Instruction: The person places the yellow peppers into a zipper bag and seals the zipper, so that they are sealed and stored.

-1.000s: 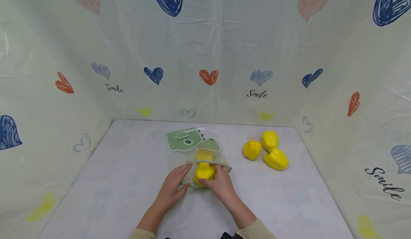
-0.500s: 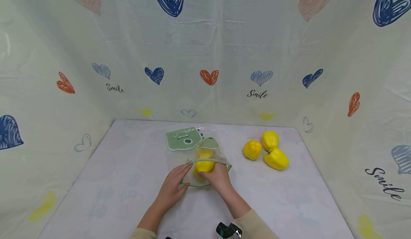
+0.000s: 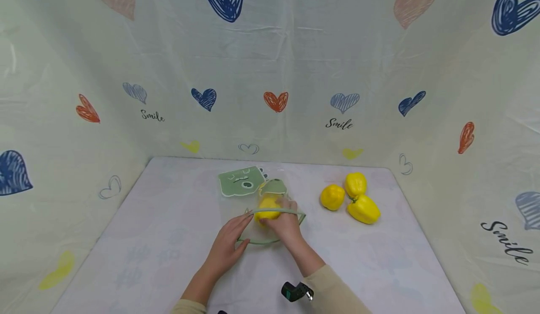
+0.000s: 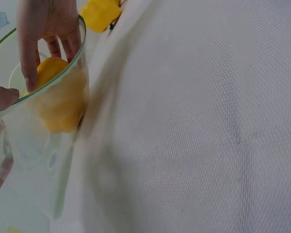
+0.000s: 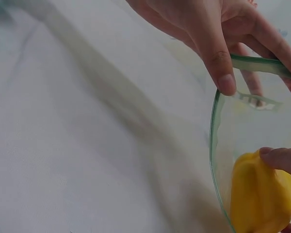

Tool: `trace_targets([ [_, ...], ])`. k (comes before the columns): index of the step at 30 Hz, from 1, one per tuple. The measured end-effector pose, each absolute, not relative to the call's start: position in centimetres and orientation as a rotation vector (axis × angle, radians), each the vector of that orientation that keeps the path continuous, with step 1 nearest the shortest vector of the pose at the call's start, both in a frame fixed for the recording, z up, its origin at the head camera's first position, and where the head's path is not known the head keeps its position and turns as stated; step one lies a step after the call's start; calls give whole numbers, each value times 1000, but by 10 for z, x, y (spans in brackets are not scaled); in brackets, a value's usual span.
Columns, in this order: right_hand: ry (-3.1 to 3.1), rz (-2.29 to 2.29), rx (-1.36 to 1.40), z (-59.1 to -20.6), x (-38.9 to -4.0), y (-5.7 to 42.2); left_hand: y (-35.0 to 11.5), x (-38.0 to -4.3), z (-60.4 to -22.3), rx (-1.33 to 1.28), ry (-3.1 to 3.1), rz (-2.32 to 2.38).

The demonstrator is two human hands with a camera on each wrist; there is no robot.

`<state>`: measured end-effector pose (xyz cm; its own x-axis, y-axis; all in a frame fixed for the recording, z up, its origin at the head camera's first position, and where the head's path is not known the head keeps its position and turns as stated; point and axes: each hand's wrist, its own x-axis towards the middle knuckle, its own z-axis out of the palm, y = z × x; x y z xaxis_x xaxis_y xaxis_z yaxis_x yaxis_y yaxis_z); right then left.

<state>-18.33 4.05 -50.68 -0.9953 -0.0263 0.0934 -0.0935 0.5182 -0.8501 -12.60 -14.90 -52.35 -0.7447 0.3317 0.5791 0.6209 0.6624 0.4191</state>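
A clear zip bag (image 3: 242, 183) with a green dinosaur print and green-edged mouth lies on the table, its mouth spread toward me. My left hand (image 3: 228, 243) holds the left side of that mouth, thumb on the near rim (image 5: 215, 116) and fingers at the far one. Inside the bag, my right hand (image 3: 288, 225) grips a yellow bell pepper (image 3: 268, 205), with the thumb on its near side. Through the film the pepper (image 4: 65, 104) looks hazy in the left wrist view. The right fingers are partly behind the film.
Three more yellow bell peppers stand close together to the right: one on the left (image 3: 332, 197), one at the back (image 3: 356, 184), one in front (image 3: 363, 209). A small black device (image 3: 294, 291) shows beside the right sleeve. A heart-printed sheet (image 3: 274, 61) encloses the table.
My right hand has moved forward into the bag, carrying the pepper deeper past the far rim. The left hand has stayed at the mouth. The black device has come further into view.
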Motion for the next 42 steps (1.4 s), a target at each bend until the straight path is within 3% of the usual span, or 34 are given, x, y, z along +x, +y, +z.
trace_targets([
  [22, -2604, 1285, 22, -521, -201, 29, -144, -128, -526, -761, -2356, -836],
  [42, -2635, 1359, 112, -519, -176, 40, -140, -128, -524, -738, -2375, -854],
])
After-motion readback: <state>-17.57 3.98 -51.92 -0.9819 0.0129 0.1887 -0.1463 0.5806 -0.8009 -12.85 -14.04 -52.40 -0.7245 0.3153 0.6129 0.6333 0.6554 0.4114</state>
